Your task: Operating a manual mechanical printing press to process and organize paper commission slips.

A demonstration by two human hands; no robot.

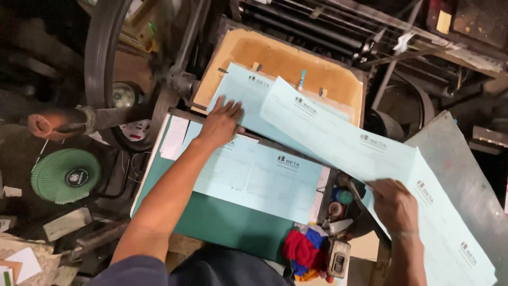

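My left hand (221,121) lies flat with fingers spread on a pale blue printed sheet (241,90) resting on the tan platen (286,53) of a printing press. My right hand (392,204) grips the near edge of another pale blue printed sheet (338,135), which is lifted and stretches from the platen toward the right. A stack of the same blue sheets (259,177) lies on a green board (222,222) below my left forearm.
A large dark flywheel (100,58) stands at the left, with a green fan (64,176) below it. Black ink rollers (307,26) run along the top. A grey metal plate (465,169) is at the right. Colourful rags (302,251) and small tins (338,204) sit near the board.
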